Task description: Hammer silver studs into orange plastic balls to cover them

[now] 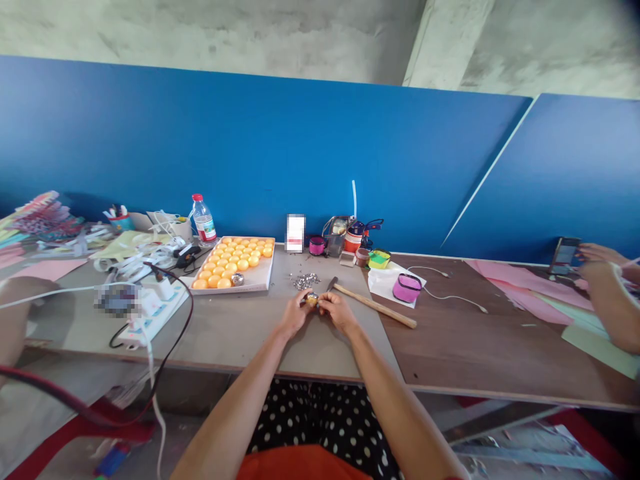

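Blue partition stood behind worktop. Shallow tray set left of centre, partly filled with orange balls; 1 silver-coated ball seen near its front edge. Wooden-handled hammer laid just beyond right hand, handle slanted toward front right. Yellow-and-silver ball gripped by left hand, located between the 2 hands over the worktop. Right fingers bunched beside it; whether anything is pinched there cannot be told. Small silver pieces scattered just behind.

A partly silver-covered orange ball sits between the fingers.
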Demonstrator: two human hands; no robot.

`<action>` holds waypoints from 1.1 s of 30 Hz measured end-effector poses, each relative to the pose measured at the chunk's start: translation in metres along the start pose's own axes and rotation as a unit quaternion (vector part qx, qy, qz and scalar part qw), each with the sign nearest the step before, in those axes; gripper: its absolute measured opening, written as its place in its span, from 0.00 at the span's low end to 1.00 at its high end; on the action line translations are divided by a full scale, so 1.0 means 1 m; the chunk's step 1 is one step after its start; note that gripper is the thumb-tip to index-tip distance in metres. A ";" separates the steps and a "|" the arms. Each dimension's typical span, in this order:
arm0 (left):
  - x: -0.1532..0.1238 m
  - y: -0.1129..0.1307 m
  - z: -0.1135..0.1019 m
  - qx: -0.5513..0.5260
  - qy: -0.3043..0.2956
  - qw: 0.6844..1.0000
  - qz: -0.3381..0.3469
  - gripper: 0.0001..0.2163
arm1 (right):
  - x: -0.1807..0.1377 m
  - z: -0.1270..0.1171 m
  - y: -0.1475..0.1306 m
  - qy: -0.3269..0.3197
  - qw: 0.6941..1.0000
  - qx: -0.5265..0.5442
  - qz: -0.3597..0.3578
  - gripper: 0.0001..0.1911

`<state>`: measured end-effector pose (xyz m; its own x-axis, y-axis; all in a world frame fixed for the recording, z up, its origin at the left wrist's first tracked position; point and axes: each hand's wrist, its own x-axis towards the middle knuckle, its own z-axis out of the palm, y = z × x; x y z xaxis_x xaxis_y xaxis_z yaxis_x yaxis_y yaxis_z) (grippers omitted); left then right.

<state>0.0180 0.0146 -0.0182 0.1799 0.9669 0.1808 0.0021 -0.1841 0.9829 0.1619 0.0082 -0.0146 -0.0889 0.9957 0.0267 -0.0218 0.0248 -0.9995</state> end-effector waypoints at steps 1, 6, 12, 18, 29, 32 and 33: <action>0.000 -0.001 0.000 0.000 -0.001 1.000 -0.001 0.20 | 0.000 0.000 0.000 0.002 1.000 0.000 -0.002 0.07; 0.001 -0.004 0.000 0.014 -0.001 1.000 0.004 0.20 | 0.000 0.001 -0.001 0.011 1.000 -0.018 0.000 0.07; 0.002 -0.004 0.001 0.038 0.019 0.999 0.011 0.19 | -0.003 0.003 -0.006 0.024 0.999 -0.037 -0.005 0.06; 0.001 -0.004 0.001 0.050 0.021 0.998 0.014 0.20 | -0.002 0.005 -0.007 0.029 0.998 -0.057 -0.001 0.05; 0.000 0.001 0.000 0.015 0.026 1.000 -0.004 0.20 | -0.002 0.010 -0.008 0.060 0.996 -0.072 -0.002 0.03; 0.000 0.001 -0.001 0.028 0.020 0.999 0.001 0.20 | -0.001 0.012 -0.007 0.077 0.993 -0.085 -0.006 0.02; 0.000 0.000 -0.001 0.035 0.018 0.999 0.004 0.20 | -0.001 0.013 -0.008 0.083 0.992 -0.089 -0.005 0.02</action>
<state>0.0171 0.0146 -0.0178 0.1457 0.9707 0.1913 0.0706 -0.2030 0.9766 0.1496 0.0059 -0.0068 0.0768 0.9959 0.0477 0.1566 0.0352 -0.9870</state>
